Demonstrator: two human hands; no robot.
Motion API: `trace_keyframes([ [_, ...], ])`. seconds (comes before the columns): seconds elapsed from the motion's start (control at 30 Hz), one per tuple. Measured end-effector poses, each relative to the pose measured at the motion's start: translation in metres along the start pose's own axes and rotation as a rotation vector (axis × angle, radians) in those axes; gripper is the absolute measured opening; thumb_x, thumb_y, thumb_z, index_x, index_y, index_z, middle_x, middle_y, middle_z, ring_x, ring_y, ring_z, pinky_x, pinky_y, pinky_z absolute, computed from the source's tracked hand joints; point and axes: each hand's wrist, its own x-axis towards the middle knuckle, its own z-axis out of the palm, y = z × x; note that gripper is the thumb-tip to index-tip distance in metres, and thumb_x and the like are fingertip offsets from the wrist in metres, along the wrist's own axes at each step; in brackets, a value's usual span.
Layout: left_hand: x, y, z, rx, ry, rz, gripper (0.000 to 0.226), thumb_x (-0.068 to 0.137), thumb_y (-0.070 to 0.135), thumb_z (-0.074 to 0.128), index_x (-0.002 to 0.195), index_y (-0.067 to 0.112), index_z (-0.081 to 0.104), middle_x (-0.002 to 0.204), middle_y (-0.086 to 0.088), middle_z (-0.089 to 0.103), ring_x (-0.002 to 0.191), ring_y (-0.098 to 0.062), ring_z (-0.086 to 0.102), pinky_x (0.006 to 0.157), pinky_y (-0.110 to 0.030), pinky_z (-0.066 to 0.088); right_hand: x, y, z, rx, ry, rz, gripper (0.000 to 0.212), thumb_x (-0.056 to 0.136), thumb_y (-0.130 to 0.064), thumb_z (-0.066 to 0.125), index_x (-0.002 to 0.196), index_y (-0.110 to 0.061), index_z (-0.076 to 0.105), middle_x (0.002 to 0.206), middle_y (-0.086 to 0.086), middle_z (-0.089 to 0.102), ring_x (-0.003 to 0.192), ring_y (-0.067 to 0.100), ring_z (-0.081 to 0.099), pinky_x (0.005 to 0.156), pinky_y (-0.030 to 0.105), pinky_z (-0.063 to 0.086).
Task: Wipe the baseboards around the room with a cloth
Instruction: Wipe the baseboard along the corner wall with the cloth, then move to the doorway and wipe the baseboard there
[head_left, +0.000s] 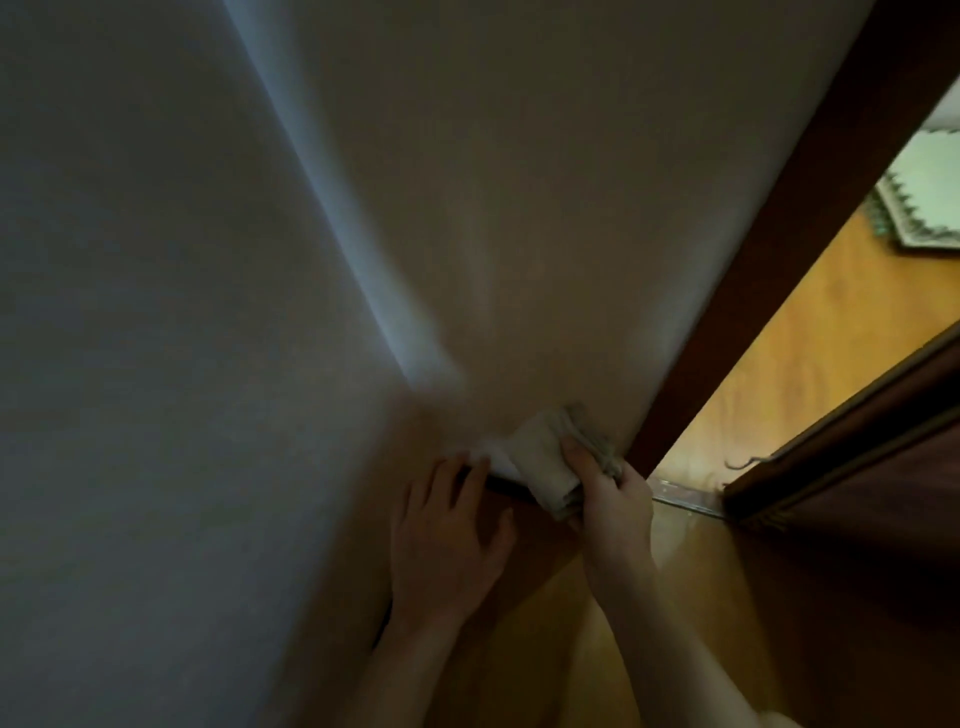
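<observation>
Right grip (615, 501) on cloth (543, 462); doorframe (727, 312) beside

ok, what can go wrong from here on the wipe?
1. The left hand lies with fingers spread, fingertips reaching the baseboard right beside the cloth. A stroke that way would likely bump it or skip that stretch.
2. The right hand holds the cloth bunched, so its grip may press only part of it flat and leave streaks.
3. The door frame sits close by, and the last bit of baseboard against it could get missed.
</observation>
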Motion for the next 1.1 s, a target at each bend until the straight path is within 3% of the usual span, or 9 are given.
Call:
trace_keyframes([
  [0.1, 0.009, 0.037, -0.093, -0.056, 0.012, 0.038, 0.059, 0.083, 0.050, 0.058, 0.135, 0.021, 0.060, 0.135, -0.003, 0.060, 0.124, -0.031, 0.055, 0.098, -0.048, 0.048, -0.053, -0.091, 0.015, 0.025, -0.021, -0.065, 0.044, 0.064, -0.054, 0.080, 0.082, -0.015, 0.070, 0.085, 0.010, 0.072, 0.081, 0.027, 0.071, 0.064, 0.039, 0.059],
  [0.27, 0.024, 0.086, -0.229, -0.076, 0.072, 0.071, 0.057, 0.085, 0.050, 0.054, 0.131, 0.017, 0.063, 0.135, -0.007, 0.061, 0.121, -0.033, 0.057, 0.101, -0.049, 0.045, -0.124, -0.225, 0.030, 0.028, -0.086, -0.162, 0.018, 0.081, -0.036, 0.077, 0.094, -0.023, 0.075, 0.090, 0.001, 0.075, 0.083, 0.017, 0.073, 0.060, 0.026, 0.056],
  [0.37, 0.021, 0.113, -0.299, -0.120, 0.103, 0.070, 0.058, 0.087, 0.050, 0.058, 0.136, 0.020, 0.061, 0.138, -0.004, 0.059, 0.126, -0.029, 0.054, 0.104, -0.051, 0.043, -0.169, -0.294, 0.031, 0.030, -0.114, -0.193, 0.020, 0.079, -0.039, 0.077, 0.095, -0.027, 0.075, 0.091, 0.000, 0.075, 0.084, 0.016, 0.073, 0.064, 0.029, 0.058],
  [0.47, 0.023, 0.130, -0.348, -0.153, 0.125, 0.066, 0.059, 0.089, 0.053, 0.054, 0.139, 0.023, 0.058, 0.141, -0.002, 0.057, 0.129, -0.026, 0.051, 0.105, -0.050, 0.043, -0.197, -0.335, 0.029, -0.014, -0.112, -0.215, 0.023, 0.078, -0.043, 0.077, 0.094, -0.026, 0.075, 0.090, 0.003, 0.075, 0.085, 0.022, 0.073, 0.072, 0.042, 0.061],
  [0.57, 0.016, 0.138, -0.369, -0.169, 0.143, 0.138, 0.059, 0.086, 0.051, 0.055, 0.138, 0.022, 0.059, 0.139, -0.003, 0.058, 0.127, -0.026, 0.054, 0.103, -0.050, 0.046, -0.214, -0.354, 0.018, -0.038, -0.043, -0.232, 0.025, 0.083, -0.038, 0.075, 0.101, -0.022, 0.072, 0.093, 0.005, 0.075, 0.089, 0.026, 0.072, 0.078, 0.053, 0.059],
  [0.63, 0.013, 0.140, -0.375, -0.161, 0.140, 0.206, 0.059, 0.084, 0.049, 0.055, 0.135, 0.019, 0.062, 0.137, -0.004, 0.060, 0.125, -0.027, 0.056, 0.100, -0.050, 0.048, -0.227, -0.358, 0.007, -0.030, 0.034, -0.238, 0.023, 0.084, -0.036, 0.074, 0.100, -0.019, 0.072, 0.091, 0.007, 0.075, 0.087, 0.029, 0.072, 0.075, 0.052, 0.059],
  [0.77, 0.002, 0.152, -0.376, -0.141, 0.077, 0.371, 0.058, 0.083, 0.046, 0.057, 0.133, 0.016, 0.064, 0.131, -0.006, 0.063, 0.121, -0.028, 0.058, 0.097, -0.048, 0.049, -0.263, -0.353, -0.029, 0.067, 0.195, -0.221, 0.017, 0.086, -0.024, 0.074, 0.098, -0.012, 0.073, 0.087, 0.009, 0.076, 0.081, 0.026, 0.074, 0.060, 0.031, 0.057],
  [0.9, -0.012, 0.179, -0.372, -0.177, -0.012, 0.523, 0.059, 0.082, 0.049, 0.053, 0.131, 0.018, 0.064, 0.131, -0.005, 0.063, 0.120, -0.028, 0.057, 0.095, -0.045, 0.048, -0.309, -0.340, -0.075, 0.126, 0.336, -0.243, 0.015, 0.087, -0.019, 0.073, 0.100, -0.013, 0.074, 0.091, 0.007, 0.076, 0.081, 0.018, 0.074, 0.058, 0.022, 0.055],
  [1.1, -0.050, 0.241, -0.357, -0.249, -0.167, 0.818, 0.057, 0.084, 0.049, 0.057, 0.133, 0.020, 0.064, 0.134, -0.001, 0.060, 0.123, -0.025, 0.055, 0.097, -0.048, 0.048, -0.380, -0.312, -0.144, 0.231, 0.646, -0.242, 0.017, 0.080, -0.030, 0.079, 0.095, -0.022, 0.075, 0.094, 0.002, 0.077, 0.088, 0.019, 0.074, 0.071, 0.035, 0.059],
])
